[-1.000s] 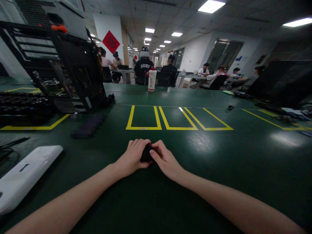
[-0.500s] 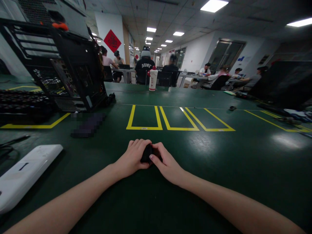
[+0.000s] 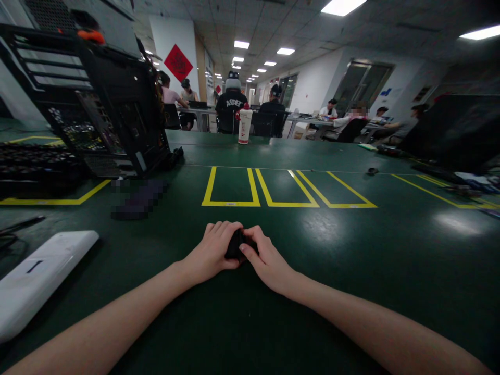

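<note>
A small black object sits between my hands, low over the green table; its kind does not show, since fingers cover much of it. My left hand is closed around its left side, thumb towards me and fingers over the far side. From the right, my right hand grips it, with the thumb on the near side and the bent fingers behind. Both hands are just in front of the yellow tape outlines.
On the left stand an open black computer case and a white oblong device. A pale cup with a red top is at the far edge. Dark monitor-like equipment fills the right. Several people sit at tables beyond.
Both hands keep their hold on the small black object in nearly the same place. The view has shifted very slightly.
</note>
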Demonstrator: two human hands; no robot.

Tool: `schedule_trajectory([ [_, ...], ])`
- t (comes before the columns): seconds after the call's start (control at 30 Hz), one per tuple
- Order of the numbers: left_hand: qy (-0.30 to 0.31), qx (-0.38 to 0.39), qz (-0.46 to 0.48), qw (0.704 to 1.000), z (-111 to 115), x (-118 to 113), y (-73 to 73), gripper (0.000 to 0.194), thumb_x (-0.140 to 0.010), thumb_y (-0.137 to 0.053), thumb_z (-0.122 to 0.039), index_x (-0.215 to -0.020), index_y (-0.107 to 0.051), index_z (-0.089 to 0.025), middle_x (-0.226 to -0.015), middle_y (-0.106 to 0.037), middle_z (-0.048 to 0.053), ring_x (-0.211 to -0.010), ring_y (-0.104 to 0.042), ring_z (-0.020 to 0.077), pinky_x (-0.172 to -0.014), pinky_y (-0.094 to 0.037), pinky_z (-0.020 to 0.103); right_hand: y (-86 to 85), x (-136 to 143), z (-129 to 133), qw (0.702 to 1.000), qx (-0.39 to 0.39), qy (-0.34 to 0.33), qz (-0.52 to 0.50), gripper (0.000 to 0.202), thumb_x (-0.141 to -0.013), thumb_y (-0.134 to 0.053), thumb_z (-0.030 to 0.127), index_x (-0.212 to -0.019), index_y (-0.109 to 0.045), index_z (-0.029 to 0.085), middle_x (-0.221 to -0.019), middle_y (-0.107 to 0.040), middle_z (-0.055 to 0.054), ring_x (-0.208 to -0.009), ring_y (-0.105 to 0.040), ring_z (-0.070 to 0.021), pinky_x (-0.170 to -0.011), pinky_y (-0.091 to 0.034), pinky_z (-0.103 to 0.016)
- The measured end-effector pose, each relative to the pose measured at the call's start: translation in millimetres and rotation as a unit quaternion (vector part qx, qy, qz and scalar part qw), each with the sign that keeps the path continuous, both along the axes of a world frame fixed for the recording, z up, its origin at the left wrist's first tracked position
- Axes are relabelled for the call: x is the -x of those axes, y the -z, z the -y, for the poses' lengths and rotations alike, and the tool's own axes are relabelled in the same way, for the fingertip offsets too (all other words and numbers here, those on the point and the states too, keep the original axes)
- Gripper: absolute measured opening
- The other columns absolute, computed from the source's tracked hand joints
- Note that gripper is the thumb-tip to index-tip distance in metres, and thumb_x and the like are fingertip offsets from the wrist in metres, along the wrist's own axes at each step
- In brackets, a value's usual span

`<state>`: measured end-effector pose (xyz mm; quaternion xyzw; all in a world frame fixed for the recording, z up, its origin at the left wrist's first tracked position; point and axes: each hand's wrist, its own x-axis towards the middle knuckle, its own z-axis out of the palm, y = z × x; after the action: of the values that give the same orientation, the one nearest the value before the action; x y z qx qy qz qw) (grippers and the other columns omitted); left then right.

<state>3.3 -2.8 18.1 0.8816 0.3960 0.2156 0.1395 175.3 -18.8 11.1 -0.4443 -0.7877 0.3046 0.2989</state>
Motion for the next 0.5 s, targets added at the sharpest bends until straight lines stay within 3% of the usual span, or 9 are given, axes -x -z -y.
schedule_trajectory([
  [0.13,-0.004,-0.004,-0.003,1.0,-0.2,0.0,1.4,0.052,-0.07,-0.061,-0.021,-0.115,-0.034,-0.019,-0.107,-0.05,0.007,-0.097,-0.047,0.024,-0.081,-0.034,0.037,1.6,-2.4,1.2,1.0,-0.012,-0.011,-0.008,0.021,-0.084,-0.044,0.025,-0.105,-0.041,0.021,-0.099,-0.05,-0.005,-0.09,-0.048,-0.0192,-0.08,-0.041,-0.037],
  [0.37,-0.002,-0.004,0.0,1.0,0.7,0.6,1.1,0.051,-0.072,-0.061,-0.027,-0.115,-0.035,-0.019,-0.107,-0.051,0.007,-0.097,-0.047,0.0233,-0.082,-0.034,0.037,2.5,1.3,-5.6,0.991,0.075,-0.002,-0.112,0.015,-0.087,-0.038,0.034,-0.093,-0.043,0.021,-0.088,-0.052,-0.002,-0.08,-0.053,-0.0153,-0.07,-0.047,-0.031],
  [0.5,0.002,-0.003,0.002,1.0,1.2,1.3,0.7,0.051,-0.073,-0.061,-0.026,-0.115,-0.034,-0.021,-0.109,-0.051,0.006,-0.098,-0.048,0.0233,-0.082,-0.034,0.038,4.3,1.3,-8.3,0.99,0.098,0.01,-0.103,0.023,-0.086,-0.04,0.036,-0.102,-0.044,0.021,-0.098,-0.053,-0.004,-0.091,-0.052,-0.0176,-0.078,-0.045,-0.035],
])
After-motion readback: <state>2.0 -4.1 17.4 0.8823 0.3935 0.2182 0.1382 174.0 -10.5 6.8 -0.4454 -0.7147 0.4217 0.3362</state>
